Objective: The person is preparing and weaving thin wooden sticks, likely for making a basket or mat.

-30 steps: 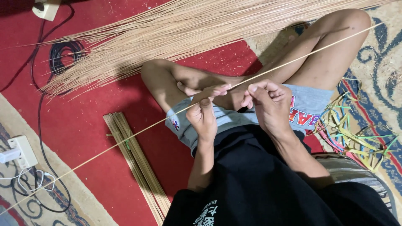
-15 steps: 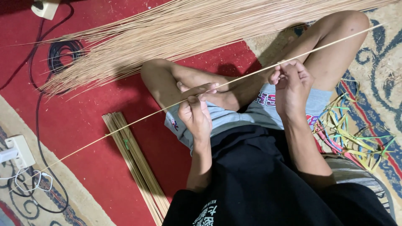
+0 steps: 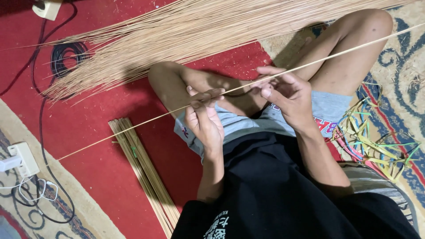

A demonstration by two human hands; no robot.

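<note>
1. While sitting cross-legged on a red carpet (image 3: 110, 177), a person holds one long thin stick (image 3: 133, 126) stretched across the lap, running from near the wall socket (image 3: 24, 158) at lower left up past the raised knee at upper right.
2. Left hand (image 3: 204, 120): fingers closed around the stick near its middle, thumb and forefinger pinching it just above the thigh.
3. Right hand (image 3: 287, 95): fingertips pinching the same stick a little further along, palm turned inward; the two hands sit near each other.
4. Judged by its look, the stick is very light, springy and easily snapped; it seems best gripped close to the working spot with both hands, since its long free ends would likely whip or sag.
5. Behind the knees lies a large loose heap of similar sticks (image 3: 199, 31); a neat tied bundle (image 3: 144, 172) rests beside the left leg.
6. Coloured plastic strips (image 3: 376, 141) lie tangled by the right hip, and a coiled black cable (image 3: 66, 55) sits at upper left.
</note>
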